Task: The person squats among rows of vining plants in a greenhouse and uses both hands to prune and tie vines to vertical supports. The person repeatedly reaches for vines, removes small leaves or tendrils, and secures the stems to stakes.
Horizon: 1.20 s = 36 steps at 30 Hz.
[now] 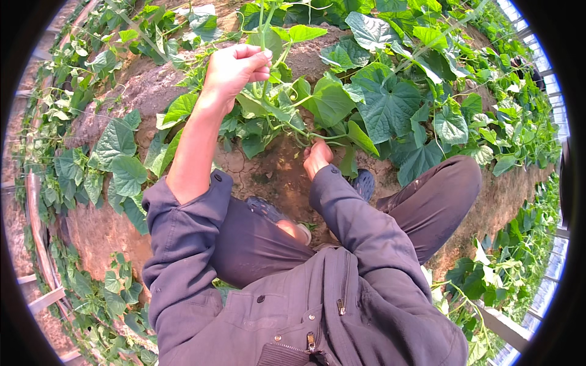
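Note:
My left hand [238,66] is raised in front of me, with thumb and fingers pinched on the upright green stem [264,34] of a young vine, which looks like cucumber. Tendrils and small leaves hang around that grip. Lower down, near the soil, my right hand [318,155] is curled in against the lower vine stems [327,137]. Its fingertips are turned away from view, so what lies between them is hidden. A broad green leaf [330,101] spreads just above the right hand.
Large-leaved vines [389,103] crowd the right side, with more plants [116,142] to the left. Cracked bare soil [238,164] lies between my knees. My dark clogs [365,183] rest close to the plants. A pale beam [503,325] crosses at lower right.

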Available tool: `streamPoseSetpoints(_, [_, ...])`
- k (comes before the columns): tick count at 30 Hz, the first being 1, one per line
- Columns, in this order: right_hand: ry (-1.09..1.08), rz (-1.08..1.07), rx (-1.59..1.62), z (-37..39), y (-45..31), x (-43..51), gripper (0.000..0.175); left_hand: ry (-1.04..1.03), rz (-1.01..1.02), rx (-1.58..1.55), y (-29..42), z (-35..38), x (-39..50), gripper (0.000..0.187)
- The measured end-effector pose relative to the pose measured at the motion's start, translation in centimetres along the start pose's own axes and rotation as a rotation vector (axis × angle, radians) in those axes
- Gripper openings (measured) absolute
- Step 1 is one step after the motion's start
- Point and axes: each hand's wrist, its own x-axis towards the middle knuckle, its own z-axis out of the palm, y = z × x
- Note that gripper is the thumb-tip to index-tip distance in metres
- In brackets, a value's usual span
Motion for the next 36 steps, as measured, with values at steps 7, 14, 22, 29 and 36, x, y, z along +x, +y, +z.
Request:
streamPoseSetpoints(7, [0.011, -0.239, -0.087, -0.3, 0.8, 0.6, 0.024, -0.003, 0.003, 0.005, -0.1, -0.2, 0.1, 0.035])
streamPoseSetpoints(14, [0.091, -0.527, -0.554, -0.7, 0.1, -1.8, 0.036, 0.008, -0.006, 0.054, -0.2, -0.4, -0.2, 0.038])
streamPoseSetpoints(22, [-0.205, -0.186, -0.365, -2.2, 0.2, -0.8, 0.031, 0.014, 0.028, 0.053, -0.1, -0.6, 0.0, 0.038])
streamPoseSetpoints(29, [-0.547, -0.080, -0.459, -6.7, 0.0, -1.3, 0.025, 0.008, 0.000, 0.045, -0.2, -0.6, -0.3, 0.034])
streamPoseSetpoints(36, [-0.487, -0.065, -0.436, -7.8, 1.6, -0.4, 0.017, 0.015, 0.006, 0.038, 0.6, -0.5, -0.7, 0.033])
